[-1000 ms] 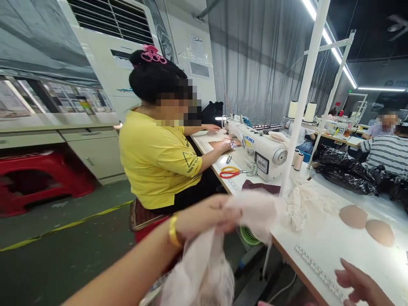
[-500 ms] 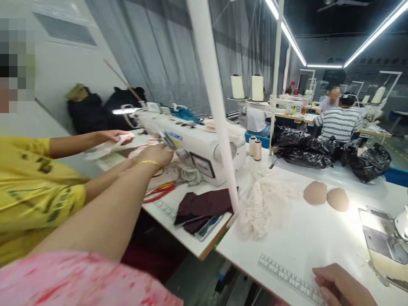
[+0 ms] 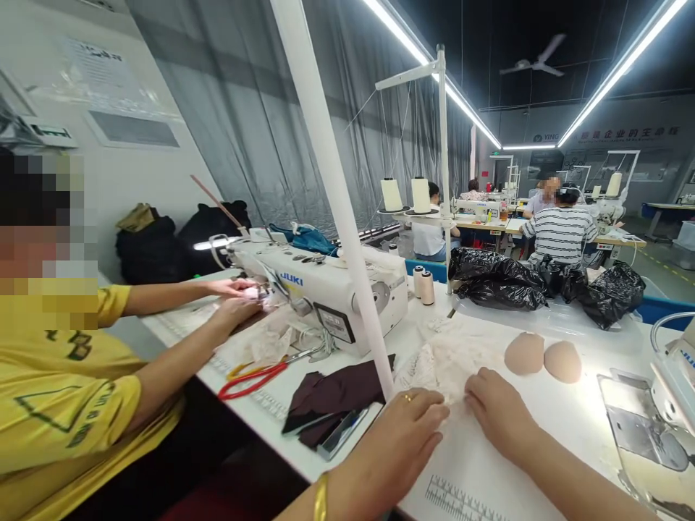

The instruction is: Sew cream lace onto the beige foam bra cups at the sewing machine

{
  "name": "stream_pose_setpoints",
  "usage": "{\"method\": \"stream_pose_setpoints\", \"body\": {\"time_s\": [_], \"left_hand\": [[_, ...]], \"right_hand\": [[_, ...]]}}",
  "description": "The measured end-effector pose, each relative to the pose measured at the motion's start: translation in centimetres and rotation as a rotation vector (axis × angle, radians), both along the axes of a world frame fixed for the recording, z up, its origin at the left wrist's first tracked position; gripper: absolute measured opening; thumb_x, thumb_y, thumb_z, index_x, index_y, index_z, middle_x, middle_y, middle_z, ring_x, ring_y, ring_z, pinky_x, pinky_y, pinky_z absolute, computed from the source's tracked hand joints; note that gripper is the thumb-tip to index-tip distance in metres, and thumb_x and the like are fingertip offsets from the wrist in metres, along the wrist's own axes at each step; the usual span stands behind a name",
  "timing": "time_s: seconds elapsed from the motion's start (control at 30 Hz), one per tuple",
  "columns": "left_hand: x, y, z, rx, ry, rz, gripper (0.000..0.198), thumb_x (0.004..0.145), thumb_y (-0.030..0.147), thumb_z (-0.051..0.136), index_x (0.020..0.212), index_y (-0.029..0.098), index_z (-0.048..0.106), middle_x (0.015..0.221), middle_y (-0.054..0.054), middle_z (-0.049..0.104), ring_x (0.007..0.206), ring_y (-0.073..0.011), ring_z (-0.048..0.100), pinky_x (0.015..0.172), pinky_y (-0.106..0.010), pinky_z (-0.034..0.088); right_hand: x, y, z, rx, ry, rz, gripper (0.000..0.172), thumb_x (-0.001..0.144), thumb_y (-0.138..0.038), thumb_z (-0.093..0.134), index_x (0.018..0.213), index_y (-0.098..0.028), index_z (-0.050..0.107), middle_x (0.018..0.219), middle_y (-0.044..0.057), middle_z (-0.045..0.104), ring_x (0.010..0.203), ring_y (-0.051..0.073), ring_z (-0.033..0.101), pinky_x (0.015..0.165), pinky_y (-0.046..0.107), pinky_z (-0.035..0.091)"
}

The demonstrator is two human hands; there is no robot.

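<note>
A piece of cream lace fabric [image 3: 450, 351] lies loosely bunched on the white table in front of me. My left hand [image 3: 399, 441], with a ring and a gold bangle, is at the lace's near left edge, its fingers a little apart and lying over the edge. From the other side, my right hand [image 3: 502, 416] has its bent fingers on the lace's near right edge; its thumb is hidden. Two beige bra cups [image 3: 524, 354] sit just beyond my right hand.
Left, a co-worker in a yellow shirt [image 3: 81, 391] works at a sewing machine [image 3: 304, 289]. Red-handled scissors [image 3: 255, 380] and dark fabric [image 3: 331, 391] lie there. A white pole [image 3: 337, 159] rises beside my left hand. Thread cones [image 3: 427, 288], black plastic bags [image 3: 499, 278] and another machine [image 3: 678, 369] surround the table.
My left hand has come back from the co-worker's machine to the lace. My right hand has moved forward from the table's near edge to the lace. The view has shifted slightly.
</note>
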State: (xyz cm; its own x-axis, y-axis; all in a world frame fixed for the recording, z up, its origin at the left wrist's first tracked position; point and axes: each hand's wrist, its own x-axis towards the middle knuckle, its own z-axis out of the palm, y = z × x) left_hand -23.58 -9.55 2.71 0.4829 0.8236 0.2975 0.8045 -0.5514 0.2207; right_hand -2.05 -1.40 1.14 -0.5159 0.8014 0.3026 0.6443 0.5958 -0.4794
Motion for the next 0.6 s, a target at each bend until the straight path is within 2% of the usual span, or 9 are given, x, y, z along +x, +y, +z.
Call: {"method": "stream_pose_setpoints", "body": {"time_s": [0.1, 0.2, 0.33, 0.47, 0.53, 0.6], "left_hand": [[1.1, 1.4, 0.3, -0.18, 0.067, 0.079, 0.025, 0.093, 0.015, 0.057, 0.116, 0.02, 0.067, 0.13, -0.012, 0.064, 0.116, -0.0313, 0.061, 0.103, -0.05, 0.052], [0.8, 2.3, 0.5, -0.244, 0.062, 0.109, 0.026, 0.095, 0.016, 0.053, 0.116, 0.019, 0.067, 0.126, -0.013, 0.063, 0.115, -0.0308, 0.061, 0.103, -0.051, 0.05], [1.3, 3.3, 1.4, -0.23, 0.137, 0.157, 0.021, 0.094, 0.017, 0.051, 0.106, 0.016, 0.068, 0.112, -0.014, 0.066, 0.107, -0.0334, 0.063, 0.097, -0.053, 0.051], [3.0, 4.5, 3.3, -0.086, 0.106, 0.206, 0.024, 0.097, 0.019, 0.043, 0.09, 0.016, 0.065, 0.094, -0.011, 0.067, 0.093, -0.0309, 0.065, 0.087, -0.048, 0.052], [4.1, 5.3, 3.7, 0.019, 0.033, 0.142, 0.021, 0.095, 0.015, 0.046, 0.1, 0.016, 0.066, 0.105, -0.011, 0.068, 0.101, -0.0298, 0.063, 0.092, -0.046, 0.051], [5.5, 6.1, 3.4, 0.037, 0.016, -0.008, 0.032, 0.088, 0.011, 0.056, 0.118, 0.019, 0.065, 0.131, -0.013, 0.063, 0.122, -0.0318, 0.057, 0.103, -0.049, 0.046]], "right_hand": [[3.5, -0.9, 1.1, -0.048, 0.11, -0.031, 0.019, 0.1, -0.018, 0.049, 0.086, -0.023, 0.06, 0.091, 0.003, 0.063, 0.083, 0.02, 0.061, 0.075, 0.033, 0.052], [8.7, -3.1, 2.2, -0.127, 0.191, -0.084, 0.023, 0.102, -0.031, 0.05, 0.083, -0.025, 0.061, 0.088, 0.002, 0.061, 0.083, 0.021, 0.058, 0.076, 0.034, 0.047], [13.4, -5.9, 2.2, -0.232, 0.254, -0.191, 0.025, 0.102, -0.04, 0.049, 0.083, -0.026, 0.059, 0.083, 0.001, 0.059, 0.078, 0.02, 0.054, 0.07, 0.032, 0.044], [15.2, -7.9, 1.1, -0.262, 0.262, -0.132, 0.024, 0.102, -0.041, 0.051, 0.085, -0.025, 0.06, 0.083, 0.001, 0.06, 0.078, 0.019, 0.054, 0.07, 0.03, 0.043], [15.6, -8.6, 0.6, -0.274, 0.276, -0.124, 0.021, 0.1, -0.038, 0.054, 0.085, -0.025, 0.06, 0.083, 0.0, 0.06, 0.078, 0.019, 0.054, 0.068, 0.03, 0.041], [16.1, -9.4, 0.2, -0.276, 0.308, -0.118, 0.02, 0.1, -0.037, 0.056, 0.084, -0.025, 0.061, 0.083, 0.0, 0.059, 0.078, 0.019, 0.054, 0.067, 0.029, 0.04]]}}
